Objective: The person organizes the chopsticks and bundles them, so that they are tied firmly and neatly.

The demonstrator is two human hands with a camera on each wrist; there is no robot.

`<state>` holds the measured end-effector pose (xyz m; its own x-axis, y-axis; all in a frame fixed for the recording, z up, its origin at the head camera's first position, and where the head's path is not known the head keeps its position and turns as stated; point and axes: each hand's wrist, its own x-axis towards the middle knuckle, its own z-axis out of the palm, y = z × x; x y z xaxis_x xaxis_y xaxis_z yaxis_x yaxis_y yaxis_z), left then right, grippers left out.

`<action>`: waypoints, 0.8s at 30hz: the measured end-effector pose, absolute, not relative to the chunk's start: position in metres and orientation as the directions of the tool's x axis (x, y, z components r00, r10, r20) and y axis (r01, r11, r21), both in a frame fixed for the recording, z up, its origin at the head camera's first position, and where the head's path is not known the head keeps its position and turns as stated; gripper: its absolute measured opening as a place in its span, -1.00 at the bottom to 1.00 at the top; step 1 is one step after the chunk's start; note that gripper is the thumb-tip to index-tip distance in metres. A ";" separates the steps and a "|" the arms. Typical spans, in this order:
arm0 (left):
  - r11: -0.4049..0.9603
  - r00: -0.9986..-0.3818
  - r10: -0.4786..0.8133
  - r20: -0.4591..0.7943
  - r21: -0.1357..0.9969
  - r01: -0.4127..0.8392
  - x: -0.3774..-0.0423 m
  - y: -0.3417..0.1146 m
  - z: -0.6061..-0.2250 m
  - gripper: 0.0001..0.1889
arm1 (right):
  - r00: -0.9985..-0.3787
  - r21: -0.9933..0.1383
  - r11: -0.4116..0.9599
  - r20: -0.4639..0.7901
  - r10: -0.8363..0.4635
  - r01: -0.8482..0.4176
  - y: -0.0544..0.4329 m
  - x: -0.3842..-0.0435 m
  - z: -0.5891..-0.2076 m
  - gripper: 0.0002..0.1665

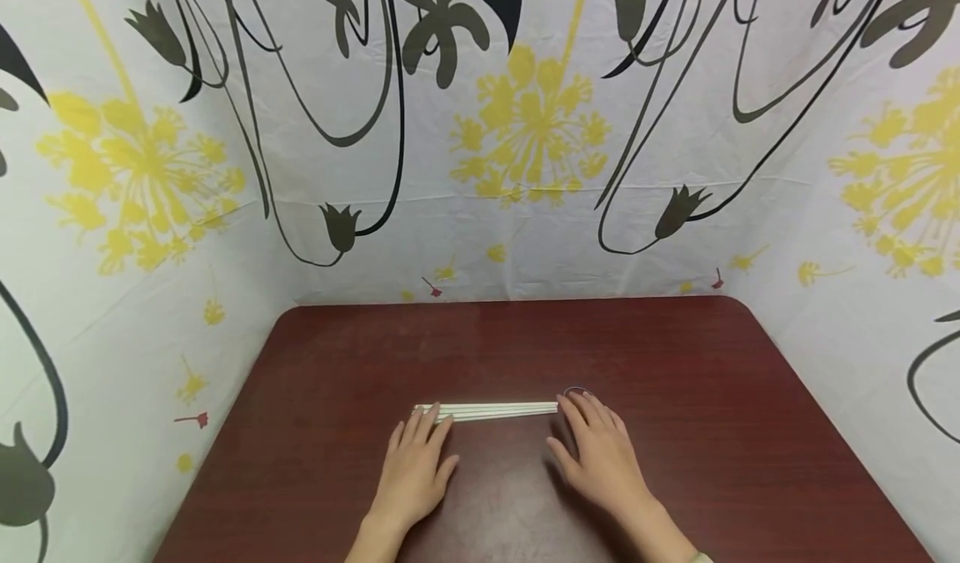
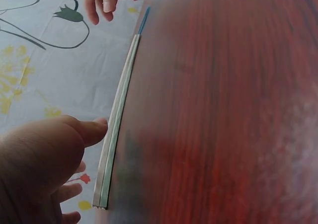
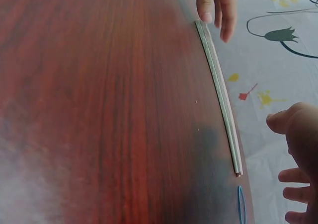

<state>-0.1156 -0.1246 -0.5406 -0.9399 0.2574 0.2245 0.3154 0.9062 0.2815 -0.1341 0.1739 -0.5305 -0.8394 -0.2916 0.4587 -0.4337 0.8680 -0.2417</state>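
Observation:
A long, slim bundle of pale green and white strips (image 1: 498,411) lies flat across the table, its folds or layers too fine to make out. Over its left end my left hand (image 1: 412,475) has its fingers spread and straight; whether they touch it I cannot tell. My right hand (image 1: 600,454) hovers near the right end, fingers extended and holding nothing. Just beyond that end lies a thin blue loop (image 3: 241,204), partly hidden by the fingers in the head view. Both wrist views show the bundle (image 2: 119,110) lengthwise, with the thumbs apart from the fingers.
The dark red-brown wooden table (image 1: 495,346) has rounded far corners. White cloth (image 1: 525,246) printed with yellow flowers and dark stems hangs behind it and along both sides. Light reflects off the tabletop between the forearms.

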 end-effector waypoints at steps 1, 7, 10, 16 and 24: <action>0.908 -0.940 0.257 0.225 0.277 0.315 -0.117 -0.125 -0.541 -0.40 | -0.842 -0.240 0.871 0.457 -0.289 -0.429 0.174 -0.136 -0.530 -0.24; 0.913 -0.938 0.252 0.238 0.262 0.312 -0.122 -0.125 -0.544 -0.40 | -0.847 -0.234 0.875 0.447 -0.289 -0.423 0.171 -0.144 -0.532 -0.24; 0.915 -0.934 0.258 0.246 0.250 0.318 -0.126 -0.125 -0.545 -0.41 | -0.846 -0.234 0.873 0.443 -0.296 -0.427 0.169 -0.148 -0.533 -0.23; 0.911 -0.935 0.263 0.238 0.259 0.322 -0.132 -0.125 -0.549 -0.42 | -0.851 -0.232 0.870 0.422 -0.313 -0.435 0.161 -0.155 -0.535 -0.23; 0.909 -0.932 0.279 0.230 0.251 0.334 -0.139 -0.122 -0.555 -0.46 | -0.861 -0.237 0.861 0.371 -0.347 -0.450 0.149 -0.164 -0.543 -0.29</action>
